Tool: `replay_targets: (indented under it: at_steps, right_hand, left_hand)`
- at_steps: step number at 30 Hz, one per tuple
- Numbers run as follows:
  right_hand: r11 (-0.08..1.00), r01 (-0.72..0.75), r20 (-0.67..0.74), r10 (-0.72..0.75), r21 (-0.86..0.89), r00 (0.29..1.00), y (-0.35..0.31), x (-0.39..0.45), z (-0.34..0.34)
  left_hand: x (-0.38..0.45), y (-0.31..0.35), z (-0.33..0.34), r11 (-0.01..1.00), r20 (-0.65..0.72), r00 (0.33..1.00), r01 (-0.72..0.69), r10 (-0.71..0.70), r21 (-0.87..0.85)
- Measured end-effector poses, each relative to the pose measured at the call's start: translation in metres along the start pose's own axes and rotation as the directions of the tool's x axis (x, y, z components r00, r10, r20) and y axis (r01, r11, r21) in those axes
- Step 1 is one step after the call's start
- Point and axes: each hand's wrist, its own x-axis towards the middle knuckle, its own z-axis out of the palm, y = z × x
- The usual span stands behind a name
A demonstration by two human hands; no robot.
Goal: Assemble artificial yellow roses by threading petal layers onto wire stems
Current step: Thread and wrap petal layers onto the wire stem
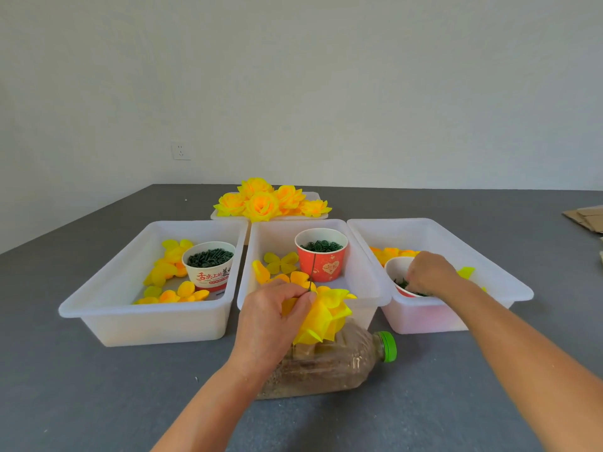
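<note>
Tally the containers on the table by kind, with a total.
White bins: 3
Paper cups: 3
White tray at the back, under the finished roses: 1
Plastic bottle, lying on its side: 1
Total: 8

The white cup (210, 266), up and left of the left hand's (270, 316) grip, bears red Chinese characters reading "舌尖上的", its last characters cut off. The red cup (321, 260) just above that grip shows a heart emblem, its writing too small to read.
</note>
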Motion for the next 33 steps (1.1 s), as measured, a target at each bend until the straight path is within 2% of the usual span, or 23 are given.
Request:
replay_targets:
  at_steps: [4, 13, 28, 33]
  right_hand:
    - [0.994, -0.102, 0.118, 0.095, 0.049, 0.988, -0.004, 0.011, 0.011]
    - [0.97, -0.24, 0.183, 0.228, 0.047, 0.956, -0.006, 0.016, 0.012]
    - [0.979, -0.201, 0.177, 0.194, 0.023, 0.965, -0.007, 0.014, 0.01]
    - [0.993, -0.116, 0.073, 0.113, 0.032, 0.991, -0.006, 0.012, 0.014]
  left_hand:
    - [0.0, -0.002, 0.0, 1.0, 0.007, 1.0, -0.01, 0.01, -0.005]
    - [-0.002, -0.002, 0.0, 1.0, -0.003, 1.0, -0.008, 0.008, -0.011]
    - [-0.001, -0.001, 0.0, 1.0, 0.012, 1.0, -0.007, 0.007, 0.006]
    - [-0.001, -0.002, 0.0, 1.0, 0.014, 1.0, -0.002, 0.002, -0.004]
